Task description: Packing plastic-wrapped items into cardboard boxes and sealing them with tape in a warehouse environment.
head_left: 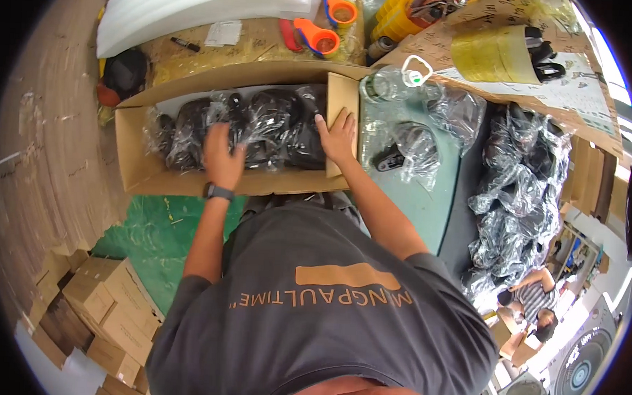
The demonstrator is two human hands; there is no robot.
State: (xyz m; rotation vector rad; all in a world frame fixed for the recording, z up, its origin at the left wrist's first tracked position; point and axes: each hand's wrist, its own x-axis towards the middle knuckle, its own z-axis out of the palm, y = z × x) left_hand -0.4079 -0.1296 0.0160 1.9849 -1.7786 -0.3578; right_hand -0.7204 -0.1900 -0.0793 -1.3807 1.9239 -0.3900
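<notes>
Left hand, open, is over plastic-bagged black parts packed in a long cardboard box, contact unclear; right hand, also open, rests on the box's end flap near a clear plastic bottle.

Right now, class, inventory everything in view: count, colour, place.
Open carton: 1, brown, upper centre
Bagged parts: several, black, inside carton
Ring-ended tools: 2, orange-blue, beyond carton
Marker: 1, black, beyond carton
Foam sheeting: uncounted, white, upper left
Bottle: 1, clear, right of carton
Bagged batch: many, black, far right
Closed cartons: several, brown, lower left
Fans: 2, grey, lower right
Co-worker: at least 1, striped, lower right
Shirt: 1, dark grey, lower centre
Watch: 1, black, left wrist
Left hand: 1, bare, over bagged parts
Right hand: 1, bare, on carton's flap
</notes>
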